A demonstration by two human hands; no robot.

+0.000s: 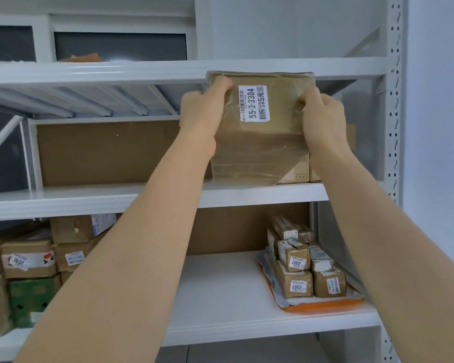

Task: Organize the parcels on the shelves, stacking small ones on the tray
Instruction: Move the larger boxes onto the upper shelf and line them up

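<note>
Both hands, left hand (203,111) and right hand (323,113), grip the upright brown parcel (260,142) between them over the middle shelf (89,197); judged best lowered level, then slid back squarely.

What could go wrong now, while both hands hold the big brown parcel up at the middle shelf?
1. The left hand and right hand grip only the upper part of the taped parcel; the slick wrap might slip.
2. Its top edge is level with the upper shelf beam and may catch there.
3. If dropped, it could hit the small parcels on the orange tray.
</note>
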